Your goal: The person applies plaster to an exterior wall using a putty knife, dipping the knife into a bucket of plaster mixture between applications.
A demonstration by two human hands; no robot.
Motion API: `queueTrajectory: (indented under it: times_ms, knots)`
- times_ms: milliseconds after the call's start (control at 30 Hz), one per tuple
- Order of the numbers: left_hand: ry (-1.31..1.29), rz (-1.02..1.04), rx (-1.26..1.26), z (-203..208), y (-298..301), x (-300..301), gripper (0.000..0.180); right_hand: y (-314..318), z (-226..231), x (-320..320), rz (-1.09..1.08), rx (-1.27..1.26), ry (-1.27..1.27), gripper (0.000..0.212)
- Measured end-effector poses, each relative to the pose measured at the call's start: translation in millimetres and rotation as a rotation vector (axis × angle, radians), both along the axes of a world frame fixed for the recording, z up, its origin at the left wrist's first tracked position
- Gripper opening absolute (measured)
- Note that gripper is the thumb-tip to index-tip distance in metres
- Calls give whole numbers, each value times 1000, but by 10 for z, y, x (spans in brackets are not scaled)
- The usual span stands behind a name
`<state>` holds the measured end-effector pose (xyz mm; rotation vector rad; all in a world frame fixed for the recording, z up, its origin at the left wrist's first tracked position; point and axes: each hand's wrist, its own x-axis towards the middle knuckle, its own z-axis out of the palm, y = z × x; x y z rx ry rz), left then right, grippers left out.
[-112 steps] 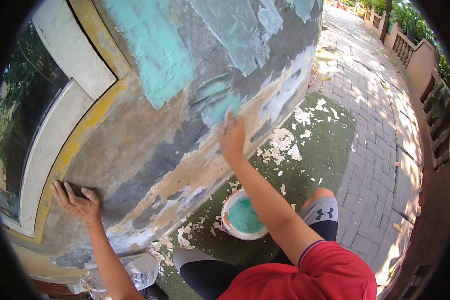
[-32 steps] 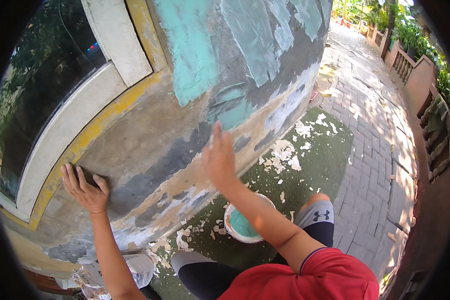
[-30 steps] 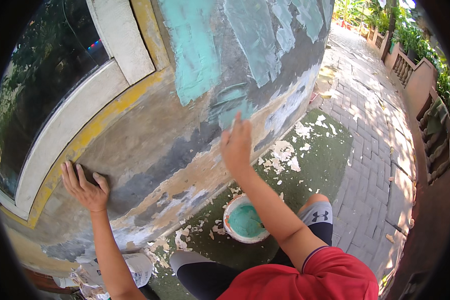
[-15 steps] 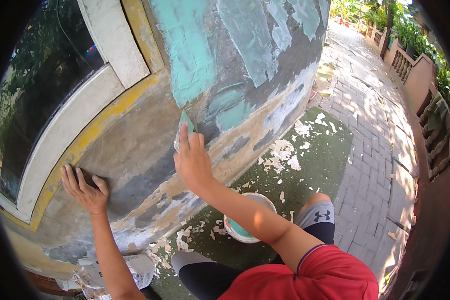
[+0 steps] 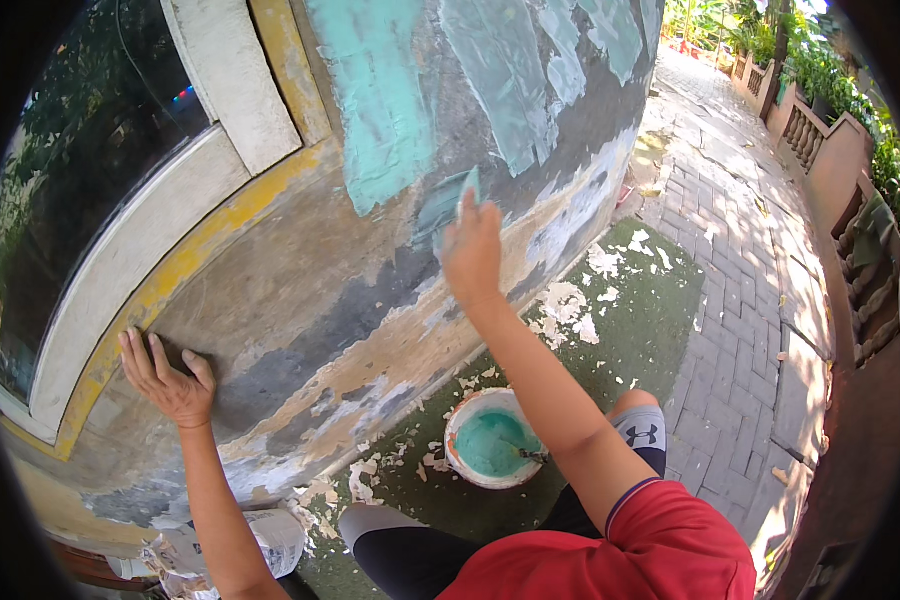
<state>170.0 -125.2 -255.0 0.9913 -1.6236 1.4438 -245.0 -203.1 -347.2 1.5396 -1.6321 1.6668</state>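
My left hand (image 5: 175, 385) is open, its fingers spread against the bare grey wall (image 5: 280, 265) beside the yellow-painted window edge. In my right hand (image 5: 475, 255), slightly blurred, is a putty knife (image 5: 471, 183), its blade at a smeared patch of teal filler on the wall. Most of the handle is hidden by the fingers. A thick teal strip of filler (image 5: 382, 105) runs up the wall to the left of the knife, and paler streaks (image 5: 500, 75) lie further right. Between my knees stands a white bucket (image 5: 457, 462) with teal paste (image 5: 490, 440) inside.
A white window frame (image 5: 135, 265) borders the wall at left. Peeled paint flakes (image 5: 567, 305) litter the green mat (image 5: 660, 300) along the wall's foot. A whitish container (image 5: 273, 540) sits at lower left. Grey paving (image 5: 735, 350) and a low balustrade (image 5: 805, 135) lie to the right.
My right hand has moved right and up with the putty knife, from below the thick teal strip to the smeared patch. The bucket's paste shows more fully. My left hand has stayed in place.
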Motion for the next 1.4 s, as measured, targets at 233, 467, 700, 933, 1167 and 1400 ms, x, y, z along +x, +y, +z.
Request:
queueTrajectory:
  times_ms: [233, 467, 700, 933, 1167, 1400]
  knots:
    - [-25, -16, -8, 29, 13, 28, 56, 716, 34, 1062, 446, 162, -25, 70]
    - [-14, -6, -4, 3, 5, 16, 56, 691, -123, 169, 182, 132, -61, 58]
    - [-14, -19, 1, 8, -10, 1, 55, 364, -549, -1088, -76, 116, -237, 29]
    - [-44, -4, -1, 25, 21, 7, 52, 75, -968, -1218, -115, 177, -223, 39]
    - [-58, 22, -5, -4, -44, -28, 51, -85, -1121, -318, 50, 163, -188, 49]
    - [-87, 47, -17, 29, -14, -35, 49, 306, -1255, -627, 28, 202, -257, 48]
